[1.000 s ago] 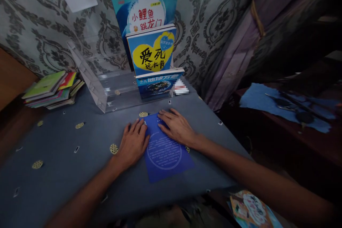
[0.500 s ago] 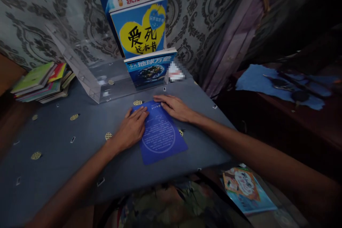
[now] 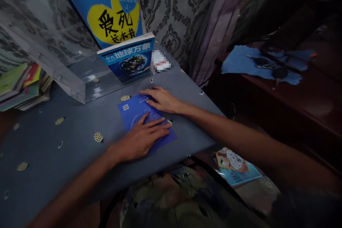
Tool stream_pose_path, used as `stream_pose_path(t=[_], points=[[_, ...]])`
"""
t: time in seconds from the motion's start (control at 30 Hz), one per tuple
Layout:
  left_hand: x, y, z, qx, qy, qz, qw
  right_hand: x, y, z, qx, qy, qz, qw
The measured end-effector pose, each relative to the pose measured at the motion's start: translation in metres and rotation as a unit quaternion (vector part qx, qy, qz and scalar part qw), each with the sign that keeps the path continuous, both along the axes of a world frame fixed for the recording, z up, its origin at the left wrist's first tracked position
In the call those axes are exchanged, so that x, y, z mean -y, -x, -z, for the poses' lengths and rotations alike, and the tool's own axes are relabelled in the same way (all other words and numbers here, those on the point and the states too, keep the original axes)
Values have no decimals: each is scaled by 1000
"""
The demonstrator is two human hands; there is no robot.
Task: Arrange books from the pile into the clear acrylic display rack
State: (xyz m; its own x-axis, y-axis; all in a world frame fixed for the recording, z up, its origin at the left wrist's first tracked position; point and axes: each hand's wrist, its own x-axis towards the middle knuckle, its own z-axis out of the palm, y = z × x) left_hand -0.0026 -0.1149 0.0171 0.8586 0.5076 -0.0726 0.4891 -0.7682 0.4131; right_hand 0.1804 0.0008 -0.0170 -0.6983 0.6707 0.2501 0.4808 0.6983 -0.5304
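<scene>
A thin blue book [image 3: 131, 111] lies flat on the grey patterned tablecloth [image 3: 66, 149], back cover up with a small code square at its far left corner. My left hand [image 3: 143, 138] lies flat on the book's near half, fingers stretched out to the right. My right hand [image 3: 160, 99] rests flat on the book's far right corner, fingers pointing left. Neither hand holds anything.
A clear acrylic stand [image 3: 77, 78] behind the book carries upright blue books, a globe-cover one [image 3: 129, 60] in front and a yellow-heart one [image 3: 112, 17] behind. A book stack [image 3: 18, 87] lies at the left. Another book [image 3: 235, 165] lies on the floor past the table's right edge.
My left hand slid from the book's left edge onto its near half, fingers now pointing right. The right hand stayed at the far corner. The view swung down and right.
</scene>
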Motion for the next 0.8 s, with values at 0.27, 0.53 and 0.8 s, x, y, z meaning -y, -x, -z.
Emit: stream_pose_path(t=[0.27,0.53,0.8], points=[[3,13,-1,50,-21,-3,999,3,1,5,0,-18,5,1000],[-38,95,17,126,-193,-227,946,6,1,1,34,-58,-4,998],[-40,95,21,125,-200,-242,941,37,42,-3,42,-121,-148,981]])
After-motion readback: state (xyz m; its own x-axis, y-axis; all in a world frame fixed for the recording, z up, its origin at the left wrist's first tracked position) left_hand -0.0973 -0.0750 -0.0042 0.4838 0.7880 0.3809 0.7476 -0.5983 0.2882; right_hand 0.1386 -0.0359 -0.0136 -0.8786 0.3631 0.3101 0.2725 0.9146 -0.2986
